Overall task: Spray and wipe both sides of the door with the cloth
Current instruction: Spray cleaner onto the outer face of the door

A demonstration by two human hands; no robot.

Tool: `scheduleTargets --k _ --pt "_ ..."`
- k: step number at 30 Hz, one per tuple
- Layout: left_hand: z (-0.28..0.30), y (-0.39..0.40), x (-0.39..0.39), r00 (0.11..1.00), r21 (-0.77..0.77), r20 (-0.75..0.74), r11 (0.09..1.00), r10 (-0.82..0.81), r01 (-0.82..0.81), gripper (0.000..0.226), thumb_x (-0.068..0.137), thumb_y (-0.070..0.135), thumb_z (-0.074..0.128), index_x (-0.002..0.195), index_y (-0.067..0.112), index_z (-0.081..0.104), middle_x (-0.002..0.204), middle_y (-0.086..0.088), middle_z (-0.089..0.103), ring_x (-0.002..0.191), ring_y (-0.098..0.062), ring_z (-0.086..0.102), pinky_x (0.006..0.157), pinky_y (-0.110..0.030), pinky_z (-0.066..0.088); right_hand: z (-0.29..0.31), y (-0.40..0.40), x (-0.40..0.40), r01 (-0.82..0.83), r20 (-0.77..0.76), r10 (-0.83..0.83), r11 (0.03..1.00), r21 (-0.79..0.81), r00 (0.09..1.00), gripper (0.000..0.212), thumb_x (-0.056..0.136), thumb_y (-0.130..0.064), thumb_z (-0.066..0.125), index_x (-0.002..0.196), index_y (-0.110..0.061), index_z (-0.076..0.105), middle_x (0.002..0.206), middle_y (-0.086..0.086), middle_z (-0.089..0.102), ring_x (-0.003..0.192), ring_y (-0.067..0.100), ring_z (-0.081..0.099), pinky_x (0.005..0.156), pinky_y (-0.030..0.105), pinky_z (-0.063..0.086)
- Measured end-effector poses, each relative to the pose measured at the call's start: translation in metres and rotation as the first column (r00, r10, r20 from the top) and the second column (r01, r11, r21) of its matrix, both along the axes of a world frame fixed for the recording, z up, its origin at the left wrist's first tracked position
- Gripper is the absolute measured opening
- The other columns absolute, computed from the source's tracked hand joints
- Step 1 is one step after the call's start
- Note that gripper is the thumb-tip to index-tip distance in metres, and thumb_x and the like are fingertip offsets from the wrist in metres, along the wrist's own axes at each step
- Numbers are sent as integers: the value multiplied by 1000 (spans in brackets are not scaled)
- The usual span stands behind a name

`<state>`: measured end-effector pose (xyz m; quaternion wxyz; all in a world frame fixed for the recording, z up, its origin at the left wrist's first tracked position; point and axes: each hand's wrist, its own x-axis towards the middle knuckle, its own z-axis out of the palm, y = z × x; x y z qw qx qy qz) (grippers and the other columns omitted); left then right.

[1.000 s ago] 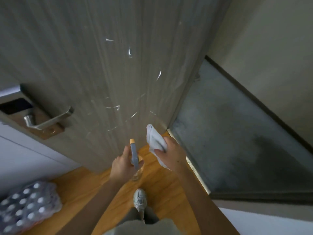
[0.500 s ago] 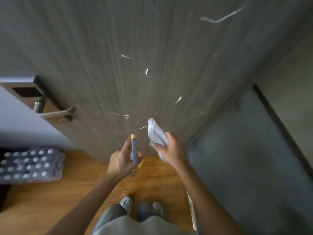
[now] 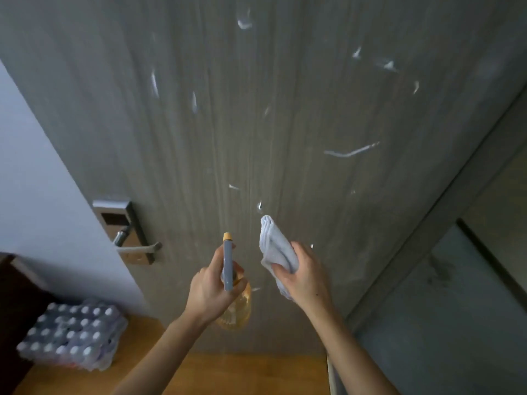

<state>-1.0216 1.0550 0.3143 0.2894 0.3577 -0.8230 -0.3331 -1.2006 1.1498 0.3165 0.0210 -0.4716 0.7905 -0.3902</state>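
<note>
Now facing higher up the door point(image 3: 285, 138), foam streaks showing.
Left hand point(image 3: 211, 292) gripping spray bottle point(image 3: 228, 263); right hand point(image 3: 305, 277) clutching folded cloth point(image 3: 273, 243).

Door point(image 3: 285, 124) fills the far middle, streaks point(image 3: 350, 151) scattered across its face. Handle w/ lock plate point(image 3: 129, 236) sits at door's left edge, wall point(image 3: 31, 181) further left. Near the door – left hand point(image 3: 212, 292) w/ spray bottle point(image 3: 231, 283), nozzle toward door; right hand point(image 3: 306, 276) just beside it on the right w/ cloth point(image 3: 275, 246). Pack of bottles point(image 3: 72, 334) on floor point(image 3: 228, 374), near left. Door frame at right – corridor floor point(image 3: 445, 323) beyond it.
</note>
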Motion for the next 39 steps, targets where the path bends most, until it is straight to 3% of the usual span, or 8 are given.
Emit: scheduleTargets --k 5,10,15,21,29,32,35,39 --pt "110 -36 -12 987 -39 -159 999 -1 -5 50 71 38 64 112 52 38 87 26 66 79 1 63 79 -39 54 110 -26 -8 -33 -164 -8 969 -243 986 28 72 -41 74 87 -27 55 82 -12 55 70 10 56 55 30 46" --pt "223 -49 -4 963 -113 -260 992 -77 49 50 61 44 65 107 49 45 83 15 70 80 -11 67 80 -46 55 224 -20 -13 -31 -299 -142 863 -505 944 29 71 -35 77 88 -21 59 80 -13 51 62 8 51 51 19 36" --pt "286 -40 13 920 -23 -375 993 -116 115 49 59 37 71 103 37 49 88 0 71 82 -18 69 84 -45 55 286 -3 -15 -27 -299 -197 794 -607 934 37 71 -53 65 90 -22 58 82 -10 57 68 7 54 54 28 46" --pt "263 -16 28 926 61 -374 994 -58 87 59 49 47 72 102 26 57 95 -11 64 85 -28 66 82 -50 55 266 16 4 44 -280 -226 843 -536 933 31 69 -35 75 90 -22 58 87 -9 57 72 14 56 58 32 48" --pt "229 -8 30 946 92 -321 996 48 -19 30 61 29 76 84 14 63 77 -12 67 74 -29 66 73 -52 56 229 21 13 77 -190 -187 879 -471 964 29 68 -35 76 88 -25 59 82 -11 56 70 14 57 61 40 51" --pt "228 -6 27 937 80 -336 995 90 -67 29 69 19 77 92 17 60 78 -11 65 75 -31 65 72 -49 57 226 23 7 94 -172 -192 883 -460 966 28 69 -36 76 86 -26 57 81 -11 57 70 14 57 61 41 51" --pt "226 -6 19 941 35 -325 995 97 -90 26 73 11 75 92 15 58 78 -11 63 73 -29 64 72 -47 57 222 27 -2 117 -135 -199 880 -460 971 26 69 -35 77 84 -26 57 81 -10 57 72 11 57 62 38 50" --pt "218 4 -4 966 9 -254 999 47 -46 29 67 23 75 89 15 58 76 -8 63 66 -23 61 66 -47 56 216 39 -15 165 -108 -233 885 -435 966 25 70 -34 76 81 -27 54 80 -11 56 69 4 56 55 23 41"
